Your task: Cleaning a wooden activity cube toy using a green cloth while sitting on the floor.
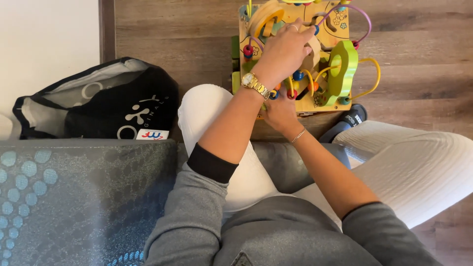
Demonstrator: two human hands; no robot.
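A wooden bead maze toy with coloured wires, beads and a green flower-shaped piece stands on the wood floor in front of my knees. My left hand, with a gold watch on the wrist and a ring, lies on the toy's top, its fingers curled down among the wires. What the fingertips pinch is hidden. My right hand, wearing a thin bracelet, grips the toy's near edge at its left corner. Both arms are in grey sleeves pushed up.
A black fabric bag lies on the floor at left beside a white wall. A grey dotted cushion fills the lower left. My legs in white trousers spread either side, and a black slipper shows near the toy.
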